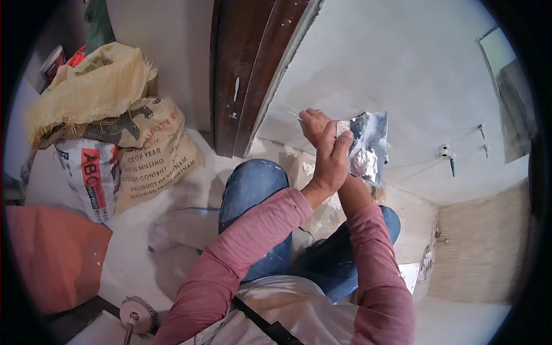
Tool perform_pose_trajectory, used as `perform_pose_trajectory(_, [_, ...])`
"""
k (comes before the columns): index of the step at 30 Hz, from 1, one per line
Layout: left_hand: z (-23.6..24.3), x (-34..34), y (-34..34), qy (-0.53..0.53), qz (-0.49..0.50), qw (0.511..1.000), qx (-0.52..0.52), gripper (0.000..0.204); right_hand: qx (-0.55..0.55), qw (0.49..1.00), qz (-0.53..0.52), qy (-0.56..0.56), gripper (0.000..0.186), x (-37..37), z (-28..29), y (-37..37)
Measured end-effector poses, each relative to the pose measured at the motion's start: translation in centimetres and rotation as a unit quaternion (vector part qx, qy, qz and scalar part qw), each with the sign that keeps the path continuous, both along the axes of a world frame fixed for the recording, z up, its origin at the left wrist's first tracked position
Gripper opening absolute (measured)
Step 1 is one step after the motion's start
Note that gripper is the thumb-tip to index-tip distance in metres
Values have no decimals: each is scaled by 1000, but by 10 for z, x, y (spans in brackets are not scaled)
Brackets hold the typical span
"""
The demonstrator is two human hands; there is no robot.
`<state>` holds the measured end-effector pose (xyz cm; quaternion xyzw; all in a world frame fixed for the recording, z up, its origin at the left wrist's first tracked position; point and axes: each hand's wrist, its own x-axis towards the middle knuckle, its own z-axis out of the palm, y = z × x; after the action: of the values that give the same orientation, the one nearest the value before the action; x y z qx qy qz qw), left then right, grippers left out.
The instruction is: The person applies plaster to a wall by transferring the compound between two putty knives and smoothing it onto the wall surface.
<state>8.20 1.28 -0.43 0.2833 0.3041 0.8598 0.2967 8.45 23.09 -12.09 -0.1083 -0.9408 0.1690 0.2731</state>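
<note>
My left hand [332, 158] grips a flat metal plate [379, 129], its thumb lying on top. A lump of wet white putty [364, 161] sits on the plate, and more is smeared over its face. My right arm crosses behind the left wrist. My right hand [314, 125] is closed near the white wall [368, 63], left of the plate. From its fingers a thin pale blade-like tool [293, 115] points left towards the dark door frame; most of it is hidden by the hand, so its kind is unclear.
A brown door frame [244, 75] borders the wall on the left. Stuffed sacks [155, 155] and a white bag [89, 172] stand further left. A roller-like brush [138, 313] is at lower left. Pipe fittings [445, 152] stick out of the right wall. Beige ribbed panelling [483, 247] lies right.
</note>
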Motion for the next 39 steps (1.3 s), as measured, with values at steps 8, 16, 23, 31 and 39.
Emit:
perform_pose_trajectory(8, [-5,-10,-1,-50,3,998,49,16,272,953,-67,-120,10,-44,16,-12])
perform_pose_trajectory(16, [-2,-14,-6,-73,-20,996,40,17,254,941,-185,126,21,-15,137,-7])
perform_pose_trajectory(23, [-9,-13,0,-44,4,999,32,20,169,921,-261,236,17,23,159,-23])
perform_pose_trajectory(31, [-13,-6,5,-26,-20,999,37,22,207,975,11,-82,21,23,102,-71])
perform_pose_trajectory(39, [-13,-5,4,-9,-2,999,32,22,305,929,-40,-203,12,0,51,-9])
